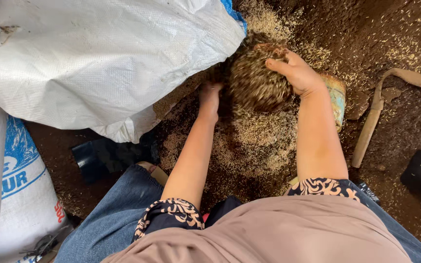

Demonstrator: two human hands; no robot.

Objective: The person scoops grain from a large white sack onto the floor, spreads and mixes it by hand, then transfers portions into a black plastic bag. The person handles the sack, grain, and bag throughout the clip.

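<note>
On the dirt floor (pixel 395 29) beside a white woven sack (pixel 98 58), left hand (pixel 209 97) and right hand (pixel 296 73) cup a heap of loose grain husks (pixel 257 83), light and spill-prone, likely best scooped from beneath.

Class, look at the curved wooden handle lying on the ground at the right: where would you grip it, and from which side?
Probably grip the straight lower shaft of the curved wooden handle from above; it lies flat on the grain-strewn dirt ground, and its hooked upper end bends away.
</note>
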